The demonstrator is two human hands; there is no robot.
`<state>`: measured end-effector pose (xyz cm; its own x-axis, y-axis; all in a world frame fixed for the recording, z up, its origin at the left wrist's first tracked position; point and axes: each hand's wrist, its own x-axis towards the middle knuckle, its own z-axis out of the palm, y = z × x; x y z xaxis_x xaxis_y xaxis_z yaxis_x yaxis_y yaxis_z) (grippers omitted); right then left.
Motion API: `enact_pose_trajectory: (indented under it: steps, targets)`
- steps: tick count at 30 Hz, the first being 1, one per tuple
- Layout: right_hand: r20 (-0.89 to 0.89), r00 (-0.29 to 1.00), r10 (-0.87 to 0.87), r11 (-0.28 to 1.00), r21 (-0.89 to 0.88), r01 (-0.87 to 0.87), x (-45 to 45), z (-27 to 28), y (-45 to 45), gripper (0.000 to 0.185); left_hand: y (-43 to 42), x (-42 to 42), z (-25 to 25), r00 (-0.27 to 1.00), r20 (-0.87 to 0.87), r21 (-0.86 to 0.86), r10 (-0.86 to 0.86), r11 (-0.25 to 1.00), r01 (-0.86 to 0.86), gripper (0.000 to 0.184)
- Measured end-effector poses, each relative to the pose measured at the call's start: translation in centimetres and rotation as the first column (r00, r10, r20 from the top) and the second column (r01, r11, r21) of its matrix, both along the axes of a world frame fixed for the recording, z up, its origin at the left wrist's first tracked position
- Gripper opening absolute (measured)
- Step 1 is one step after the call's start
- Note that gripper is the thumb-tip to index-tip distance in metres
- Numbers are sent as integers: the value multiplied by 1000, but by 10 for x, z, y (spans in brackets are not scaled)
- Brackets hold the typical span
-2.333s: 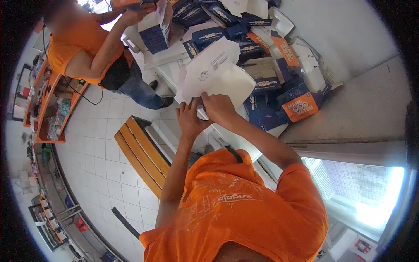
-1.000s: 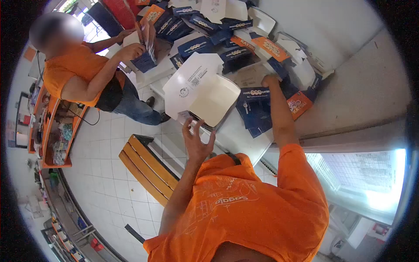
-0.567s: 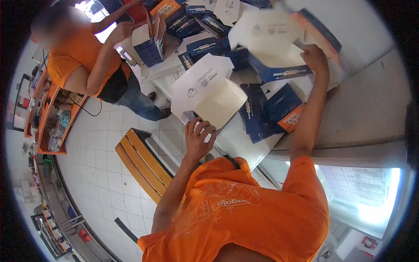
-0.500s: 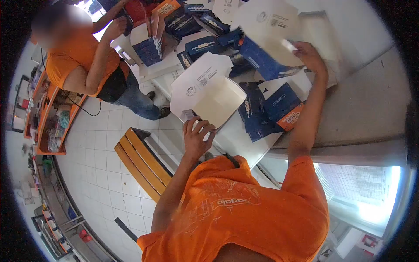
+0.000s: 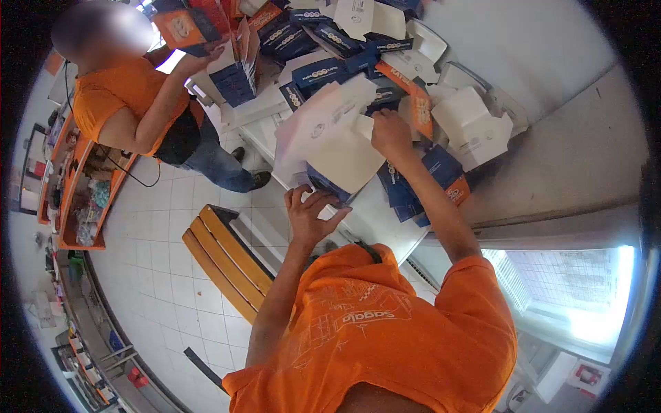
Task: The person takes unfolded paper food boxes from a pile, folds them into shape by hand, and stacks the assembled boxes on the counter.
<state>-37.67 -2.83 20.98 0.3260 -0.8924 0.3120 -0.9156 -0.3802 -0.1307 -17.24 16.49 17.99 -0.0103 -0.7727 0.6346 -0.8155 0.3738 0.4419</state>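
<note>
Just above the table's front edge is an open-lidded white and dark blue cardboard food box (image 5: 344, 162), its lid blurred by motion. My right hand (image 5: 394, 138) is closed on the right rim of this box. At the near left corner is my left hand (image 5: 313, 215), fingers curved and thumb apart; I cannot tell whether it touches the cardboard. Whatever lies under the box is mostly hidden. Beyond my right forearm, another open white box (image 5: 475, 127) rests tilted, and flat dark blue boxes (image 5: 437, 168) lie under that forearm.
Several blue and orange boxes (image 5: 320, 72) are heaped at the back of the white table (image 5: 399, 237). A co-worker in an orange shirt (image 5: 113, 103) stands at the left, handling a box (image 5: 182, 29). A slatted wooden bench (image 5: 224, 261) stands on the tiled floor.
My right hand has brought a box from the right over to the open box by my left hand. My left hand's fingers have loosened slightly. The co-worker has lifted a box into view.
</note>
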Motion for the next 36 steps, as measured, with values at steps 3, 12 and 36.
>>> enact_pose_trajectory:
  steps: [3, 12, 36]
  targets:
    - [29, 1000, 5, 1000, 17, -5, -4, -8, -5, 20, -3, 0, 0, 1000, 15, 18, -5, 1000, 5, 25]
    - [615, 689, 382, 725, 263, -637, 25, 33, 93, 47, -12, 14, -13, 999, -25, 74, -43, 996, 45, 20]
    - [56, 900, 431, 865, 259, -430, 94, 5, 104, 27, -7, 9, -27, 956, -163, 391, 242, 906, -163, 93]
